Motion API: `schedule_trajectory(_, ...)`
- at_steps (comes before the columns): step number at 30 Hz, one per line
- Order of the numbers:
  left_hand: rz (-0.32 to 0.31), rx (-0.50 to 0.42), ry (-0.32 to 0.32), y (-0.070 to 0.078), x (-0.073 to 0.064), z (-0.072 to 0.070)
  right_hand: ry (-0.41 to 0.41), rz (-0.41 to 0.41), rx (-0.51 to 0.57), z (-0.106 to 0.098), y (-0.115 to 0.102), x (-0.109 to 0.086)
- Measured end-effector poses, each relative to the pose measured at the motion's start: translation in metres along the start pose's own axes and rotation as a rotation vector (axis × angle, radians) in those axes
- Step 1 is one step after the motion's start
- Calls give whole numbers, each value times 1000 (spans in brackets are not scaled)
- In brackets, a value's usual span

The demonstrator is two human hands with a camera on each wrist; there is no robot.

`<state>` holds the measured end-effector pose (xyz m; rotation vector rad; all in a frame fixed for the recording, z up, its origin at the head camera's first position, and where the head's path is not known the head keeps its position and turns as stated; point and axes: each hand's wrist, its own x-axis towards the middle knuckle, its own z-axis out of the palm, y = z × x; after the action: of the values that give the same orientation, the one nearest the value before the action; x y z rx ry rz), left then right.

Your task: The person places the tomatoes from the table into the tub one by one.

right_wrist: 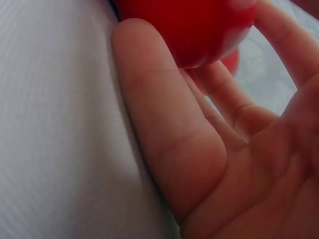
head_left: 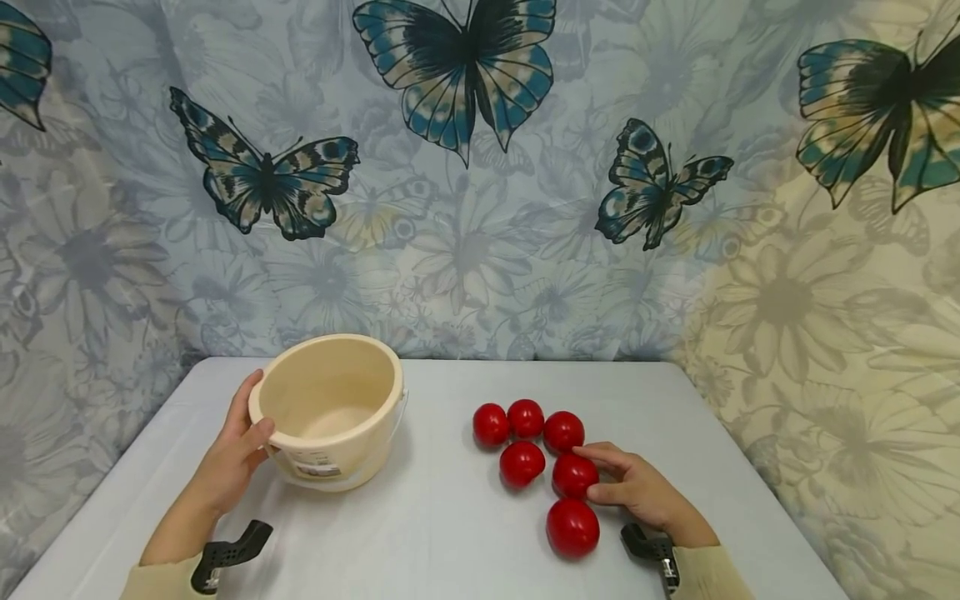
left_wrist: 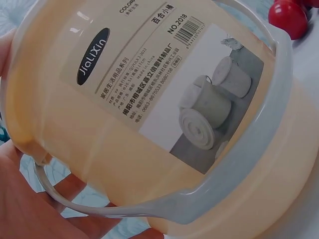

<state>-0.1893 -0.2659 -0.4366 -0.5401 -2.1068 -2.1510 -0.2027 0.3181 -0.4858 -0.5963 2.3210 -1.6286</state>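
A cream plastic bucket [head_left: 330, 446] stands on the left of the white table, its printed label [left_wrist: 164, 74] and pale handle [left_wrist: 239, 159] filling the left wrist view. My left hand [head_left: 232, 458] grips its left side, thumb over the rim and the other fingers outside. Over on the right, my right hand [head_left: 637, 487] has its thumb and fingers about a shiny red ball [head_left: 575, 476], touching it at the side. That ball [right_wrist: 194, 30] also shows at the top of the right wrist view, against the fingers. Whether it is lifted I cannot tell.
Several more red balls lie close by: one nearer me [head_left: 573, 528], others behind and to the left, such as the leftmost ball [head_left: 491, 425]. The white table [head_left: 450, 533] ends at a butterfly-printed cloth [head_left: 465, 275] hung behind and at both sides.
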Motion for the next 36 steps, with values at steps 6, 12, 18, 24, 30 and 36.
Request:
schedule_trajectory(6, -2, 6, 0, -1, -1, 0, 27, 25, 28, 1, 4, 0)
schedule_trajectory(12, -19, 19, 5, 0, 0, 2, 39, 68, 100, -1, 7, -3)
schedule_trajectory(18, -22, 21, 17, 1, -1, 2, 71, 121, 157, -1, 4, -4)
schedule_trajectory(24, -25, 19, 19, 0, -1, 1, 97, 105, 231, -4, 6, -6)
schedule_trajectory(30, -23, 20, 17, 0, -1, 2, 67, 33, 348, -9, 8, -10)
schedule_trajectory(36, -19, 30, 17, 0, -1, 2, 39, -6, 431, -10, 10, -11)
